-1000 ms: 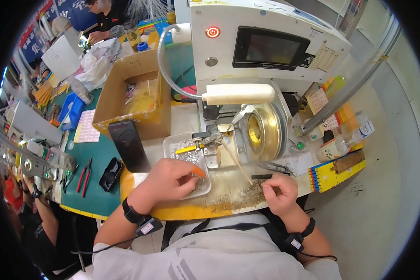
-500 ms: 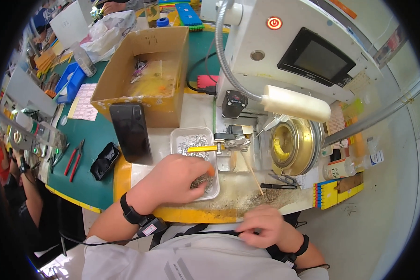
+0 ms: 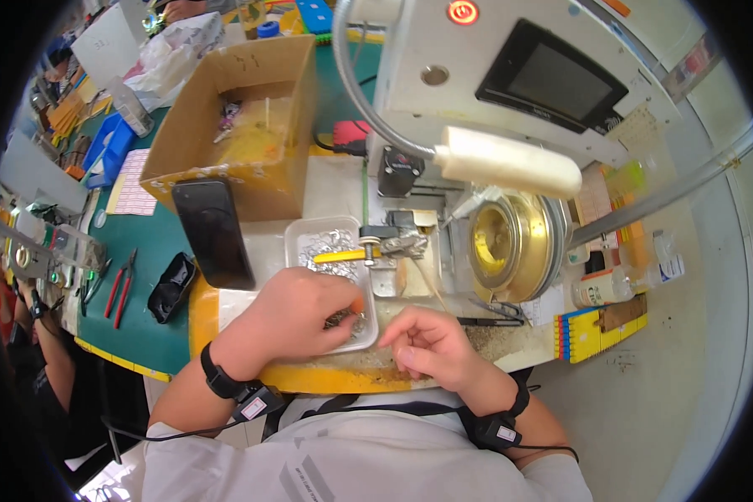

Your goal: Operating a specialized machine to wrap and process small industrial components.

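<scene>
Head view: left hand (image 3: pixel 297 311) in parts tray (image 3: pixel 297 243); right hand (image 3: pixel 431 343) beside it.

A dark rectangular screen (image 3: pixel 554 82) is set in the grey machine front, top right. An open brown carton (image 3: pixel 234 125) is placed at upper left, a pink label sheet (image 3: pixel 134 184) beside it. A white-labelled clear bottle (image 3: pixel 615 286) is laid at right

Crowded workbench (image 3: pixel 163 347) w/ green mat (image 3: pixel 146 243) & yellow front edge, pale machine housing (image 3: pixel 510 50) behind w/ dark screen (image 3: pixel 556 79) & lit red button (image 3: pixel 463 12), grey floor (image 3: pixel 669 376) at right, bright even light.
</scene>
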A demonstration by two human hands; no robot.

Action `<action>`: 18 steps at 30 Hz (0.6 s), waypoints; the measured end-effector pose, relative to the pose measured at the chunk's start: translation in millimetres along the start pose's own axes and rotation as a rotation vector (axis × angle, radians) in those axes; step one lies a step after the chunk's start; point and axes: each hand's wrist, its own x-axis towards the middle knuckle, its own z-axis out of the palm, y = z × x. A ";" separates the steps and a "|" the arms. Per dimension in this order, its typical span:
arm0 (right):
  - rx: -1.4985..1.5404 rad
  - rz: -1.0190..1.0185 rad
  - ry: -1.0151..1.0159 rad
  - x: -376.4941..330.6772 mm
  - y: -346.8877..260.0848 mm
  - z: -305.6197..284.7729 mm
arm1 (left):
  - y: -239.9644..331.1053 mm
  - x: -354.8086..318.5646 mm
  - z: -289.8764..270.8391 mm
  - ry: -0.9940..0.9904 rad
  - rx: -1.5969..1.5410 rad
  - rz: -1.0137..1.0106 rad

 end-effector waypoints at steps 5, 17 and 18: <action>-0.306 -0.254 0.235 2.0 16.1 3.9 | 2.2 2.2 -4.6 -0.063 0.044 -0.018; -0.934 -0.193 0.482 18.9 5.6 28.7 | 1.3 0.7 3.6 0.156 -0.099 0.106; -0.912 -0.200 0.470 18.6 5.4 28.2 | 1.0 0.3 3.3 0.149 -0.097 0.108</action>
